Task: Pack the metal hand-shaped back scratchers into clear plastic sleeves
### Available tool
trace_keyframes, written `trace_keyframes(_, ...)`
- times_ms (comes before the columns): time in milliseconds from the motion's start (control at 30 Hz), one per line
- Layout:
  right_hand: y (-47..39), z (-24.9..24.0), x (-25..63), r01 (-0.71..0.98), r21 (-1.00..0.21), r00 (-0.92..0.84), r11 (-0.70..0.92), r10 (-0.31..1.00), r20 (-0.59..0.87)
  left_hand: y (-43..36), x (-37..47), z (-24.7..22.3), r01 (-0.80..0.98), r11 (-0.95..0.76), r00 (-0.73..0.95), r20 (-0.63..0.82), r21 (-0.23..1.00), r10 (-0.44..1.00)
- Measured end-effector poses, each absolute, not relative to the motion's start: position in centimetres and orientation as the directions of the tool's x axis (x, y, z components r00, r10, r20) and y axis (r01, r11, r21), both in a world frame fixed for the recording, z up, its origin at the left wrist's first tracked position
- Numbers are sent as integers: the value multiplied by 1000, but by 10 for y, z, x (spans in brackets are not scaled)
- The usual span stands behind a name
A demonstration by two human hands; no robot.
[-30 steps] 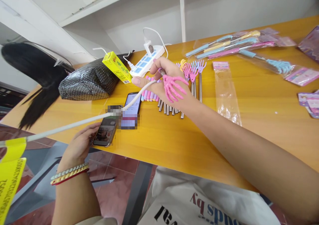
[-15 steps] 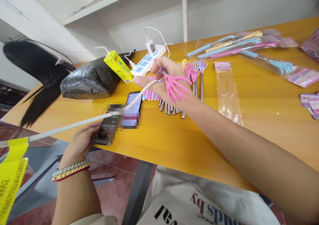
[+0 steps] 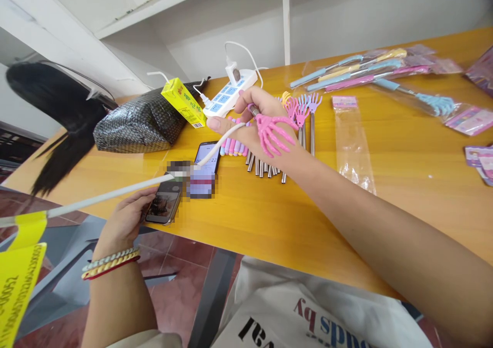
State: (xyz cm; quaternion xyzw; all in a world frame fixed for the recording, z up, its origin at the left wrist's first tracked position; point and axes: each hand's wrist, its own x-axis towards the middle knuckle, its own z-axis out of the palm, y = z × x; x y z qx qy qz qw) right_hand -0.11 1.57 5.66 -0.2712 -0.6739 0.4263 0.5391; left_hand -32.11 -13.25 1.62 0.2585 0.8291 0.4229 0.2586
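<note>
My left hand, with bracelets at the wrist, holds a dark phone at the table's near edge. A second phone with a lit screen lies beside it. My right hand is raised over the table with its fingers curled round a back scratcher whose pink claw hangs over the wrist. Under and behind that hand lie metal rods, pastel handles and several coloured claw heads. A white cable crosses in front of the left phone and reaches my right hand.
A white power strip, a yellow drink carton and a black wrapped bag stand at the back left. Bagged back scratchers lie back right, near a clear bag. Long black hair hangs at the far left.
</note>
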Motion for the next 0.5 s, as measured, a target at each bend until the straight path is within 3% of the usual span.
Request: trace_keyframes(500,15,61,-2,-45,-893,-282,448,852,442,-134,-316,18,203,515,-682,-258,833,685)
